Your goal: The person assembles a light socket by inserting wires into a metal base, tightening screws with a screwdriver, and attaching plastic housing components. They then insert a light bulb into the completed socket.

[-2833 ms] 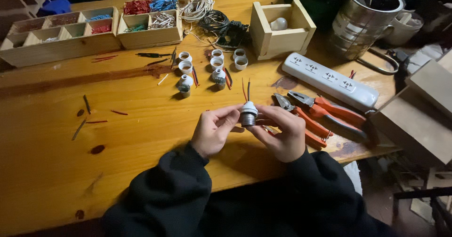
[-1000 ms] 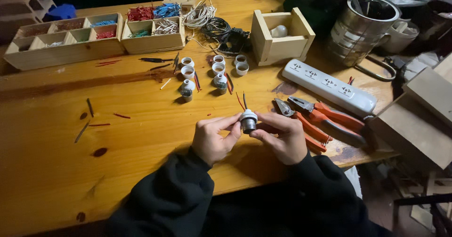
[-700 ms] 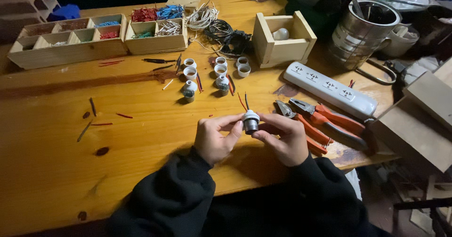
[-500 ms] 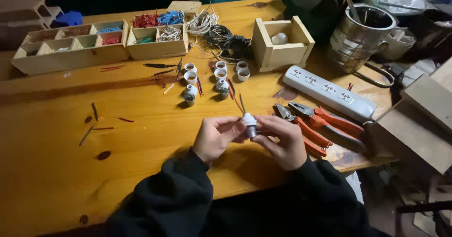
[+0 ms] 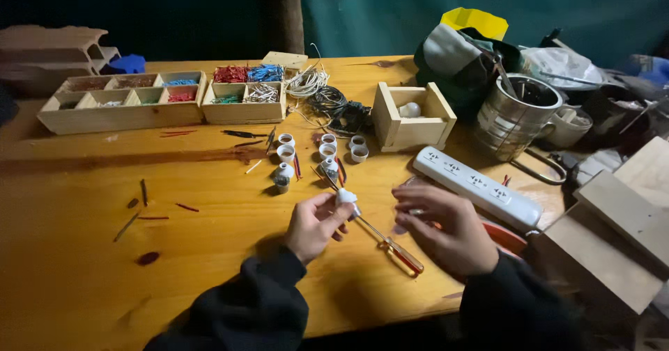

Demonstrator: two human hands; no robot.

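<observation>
My left hand [image 5: 313, 224] holds a small white lamp socket [image 5: 345, 197] by its fingertips, just above the wooden table [image 5: 90, 281]. A screwdriver with an orange handle [image 5: 390, 245] lies on the table between my hands, its shaft running under the socket. My right hand [image 5: 442, 229] hovers palm down to the right of the socket with its fingers apart and nothing visibly in them. It covers the red-handled pliers [image 5: 507, 237], of which only a bit of handle shows. A white power strip [image 5: 477, 187] lies just beyond that hand.
Several more white sockets [image 5: 317, 152] stand behind my hands. Two wooden compartment trays [image 5: 122, 110] [image 5: 244, 110] of coloured wire bits, coiled wires [image 5: 327, 100], a wooden box with a bulb [image 5: 412, 131], a metal mug [image 5: 516, 117] and wooden blocks [image 5: 624, 232] ring the work spot.
My right hand has let go of the socket and moved right, over the pliers. My left hand alone keeps the socket. The screwdriver now lies between the hands.
</observation>
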